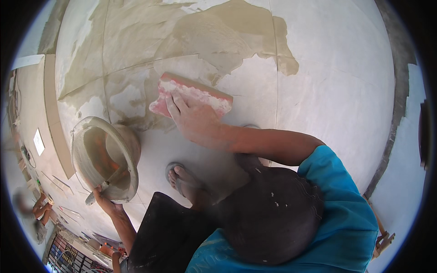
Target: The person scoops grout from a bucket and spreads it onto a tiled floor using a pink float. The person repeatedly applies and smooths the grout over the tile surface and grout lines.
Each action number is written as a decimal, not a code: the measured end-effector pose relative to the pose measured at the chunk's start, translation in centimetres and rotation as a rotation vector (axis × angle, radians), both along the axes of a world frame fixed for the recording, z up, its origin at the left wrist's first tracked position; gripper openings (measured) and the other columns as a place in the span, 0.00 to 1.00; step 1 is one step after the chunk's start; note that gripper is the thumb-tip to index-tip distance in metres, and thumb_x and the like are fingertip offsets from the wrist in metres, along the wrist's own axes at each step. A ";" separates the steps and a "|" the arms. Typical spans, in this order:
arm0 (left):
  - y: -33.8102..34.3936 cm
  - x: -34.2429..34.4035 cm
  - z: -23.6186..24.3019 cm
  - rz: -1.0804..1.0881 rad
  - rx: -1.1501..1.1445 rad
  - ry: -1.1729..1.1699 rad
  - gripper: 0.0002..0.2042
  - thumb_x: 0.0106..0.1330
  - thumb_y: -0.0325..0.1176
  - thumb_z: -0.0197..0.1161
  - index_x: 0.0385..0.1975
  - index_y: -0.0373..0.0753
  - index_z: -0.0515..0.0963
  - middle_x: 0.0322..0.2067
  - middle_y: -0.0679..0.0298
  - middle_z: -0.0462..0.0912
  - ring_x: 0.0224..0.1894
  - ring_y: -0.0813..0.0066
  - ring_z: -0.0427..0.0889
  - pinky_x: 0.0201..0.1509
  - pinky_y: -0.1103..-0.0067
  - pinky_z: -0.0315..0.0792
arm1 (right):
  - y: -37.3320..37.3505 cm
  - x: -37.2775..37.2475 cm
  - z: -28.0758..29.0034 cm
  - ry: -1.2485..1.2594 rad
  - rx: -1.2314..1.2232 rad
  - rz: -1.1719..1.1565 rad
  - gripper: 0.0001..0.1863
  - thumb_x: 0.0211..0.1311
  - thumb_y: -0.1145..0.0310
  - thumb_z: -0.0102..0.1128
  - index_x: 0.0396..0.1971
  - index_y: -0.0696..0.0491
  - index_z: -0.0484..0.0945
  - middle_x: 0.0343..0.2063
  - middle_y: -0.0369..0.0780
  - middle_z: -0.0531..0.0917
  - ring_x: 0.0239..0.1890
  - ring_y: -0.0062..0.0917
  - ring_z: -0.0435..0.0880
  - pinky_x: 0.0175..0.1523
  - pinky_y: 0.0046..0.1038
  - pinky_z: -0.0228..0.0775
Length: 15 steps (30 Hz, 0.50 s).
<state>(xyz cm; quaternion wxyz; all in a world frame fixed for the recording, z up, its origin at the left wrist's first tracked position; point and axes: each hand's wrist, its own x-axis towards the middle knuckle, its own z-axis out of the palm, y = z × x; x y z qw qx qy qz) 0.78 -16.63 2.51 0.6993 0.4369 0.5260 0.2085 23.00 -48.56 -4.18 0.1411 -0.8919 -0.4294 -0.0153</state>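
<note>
The person squats on the tiled floor. The sponge lies flat on the tiles straight ahead, with the right hand pressed on top of it. A wet smear of grout spreads on the floor beyond and to the left of the sponge. The bucket stands to the left, tilted, just beside the person's foot; the left hand grips its near rim. Another person's hands show far left.
</note>
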 end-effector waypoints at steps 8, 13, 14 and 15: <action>0.8 -0.7 -1.5 0.004 -0.001 0.057 0.31 0.59 0.38 0.56 0.62 0.29 0.61 0.55 0.51 0.68 0.58 0.54 0.70 0.62 0.61 0.68 | 1.2 -0.3 -0.7 0.268 -0.017 -0.111 0.33 0.58 0.68 0.54 0.63 0.67 0.63 0.61 0.58 0.70 0.42 0.38 0.81 0.39 0.33 0.81; 0.8 -0.8 -1.9 -0.032 0.003 0.047 0.31 0.60 0.38 0.56 0.62 0.29 0.61 0.54 0.51 0.69 0.58 0.54 0.71 0.61 0.61 0.68 | 1.1 4.2 -0.4 0.240 -0.105 -0.188 0.36 0.54 0.73 0.58 0.64 0.65 0.60 0.63 0.54 0.67 0.47 0.36 0.81 0.35 0.34 0.82; 0.9 -0.9 -1.9 -0.029 -0.003 0.048 0.31 0.60 0.38 0.56 0.63 0.29 0.61 0.54 0.51 0.69 0.58 0.54 0.71 0.61 0.61 0.68 | 1.0 5.2 -0.1 0.262 -0.124 -0.207 0.38 0.52 0.74 0.59 0.65 0.65 0.59 0.64 0.52 0.67 0.50 0.37 0.81 0.36 0.35 0.82; 1.1 -0.9 -2.2 -0.029 -0.012 0.045 0.32 0.60 0.39 0.56 0.63 0.29 0.60 0.54 0.51 0.69 0.58 0.54 0.71 0.61 0.61 0.68 | 0.7 6.3 0.0 0.248 -0.119 -0.243 0.38 0.51 0.75 0.60 0.65 0.65 0.59 0.63 0.52 0.67 0.50 0.37 0.81 0.36 0.34 0.82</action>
